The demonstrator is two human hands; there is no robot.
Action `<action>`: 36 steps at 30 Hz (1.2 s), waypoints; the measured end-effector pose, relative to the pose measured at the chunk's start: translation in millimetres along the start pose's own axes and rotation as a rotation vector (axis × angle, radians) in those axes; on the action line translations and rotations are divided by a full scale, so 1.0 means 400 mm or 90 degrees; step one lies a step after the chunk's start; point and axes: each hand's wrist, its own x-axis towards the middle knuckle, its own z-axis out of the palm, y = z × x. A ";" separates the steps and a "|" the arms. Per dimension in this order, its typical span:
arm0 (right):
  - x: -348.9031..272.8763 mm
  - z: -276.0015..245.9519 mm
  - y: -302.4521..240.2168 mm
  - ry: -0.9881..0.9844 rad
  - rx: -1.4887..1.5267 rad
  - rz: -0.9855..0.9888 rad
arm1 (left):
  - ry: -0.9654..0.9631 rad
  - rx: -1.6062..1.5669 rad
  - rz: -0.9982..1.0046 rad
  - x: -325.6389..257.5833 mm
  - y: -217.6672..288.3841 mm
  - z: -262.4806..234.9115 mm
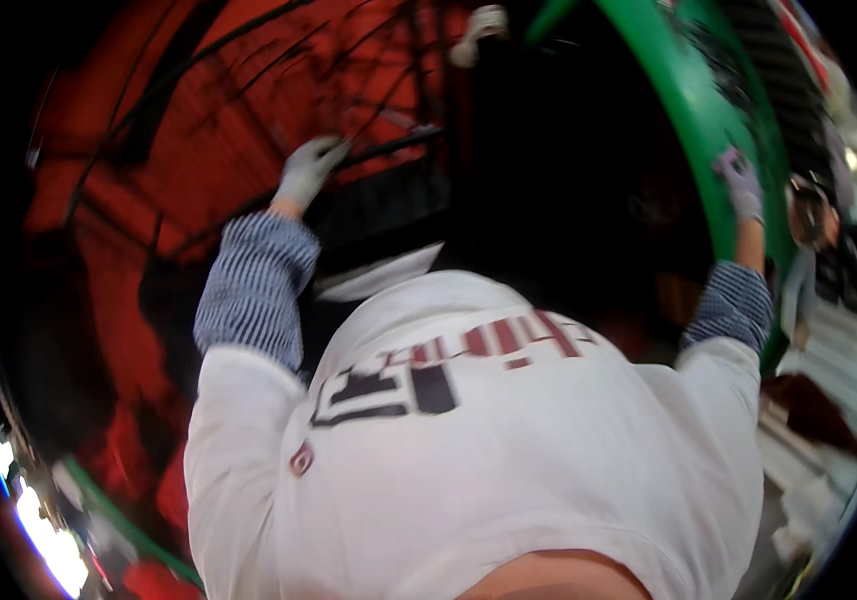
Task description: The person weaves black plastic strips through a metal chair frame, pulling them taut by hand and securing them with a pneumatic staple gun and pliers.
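Observation:
My left hand (pixel 310 172), in a white glove with a striped sleeve cover below it, reaches up beside a dark bar (pixel 403 143) in front of a red panel (pixel 233 130). Its fingers are curled; a thin dark rod rises near the fingertips, though I cannot tell what the grip holds. Far to the right, my right hand (pixel 741 185), in a pale glove, lies against a curved green frame (pixel 683 95). Those fingers are bent too, and whatever is between them is too small to make out.
Thin dark rods cross the red panel. A white sheet (pixel 383 275) lies in front of my chest. At the top is a white object (pixel 478 35). A person in dark clothing (pixel 848 265) is at the right, above a dark red bundle (pixel 813 410).

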 end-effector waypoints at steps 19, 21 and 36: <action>-0.438 0.434 -0.714 -0.005 -0.171 -0.764 | 0.000 -0.065 -0.133 0.114 -0.016 0.090; -0.493 0.576 -0.781 -0.098 -0.216 -0.763 | -0.004 -0.120 -0.107 0.102 -0.015 0.085; -0.439 0.853 -0.821 -0.065 -0.419 -0.794 | -0.020 -0.205 -0.047 0.114 -0.064 0.100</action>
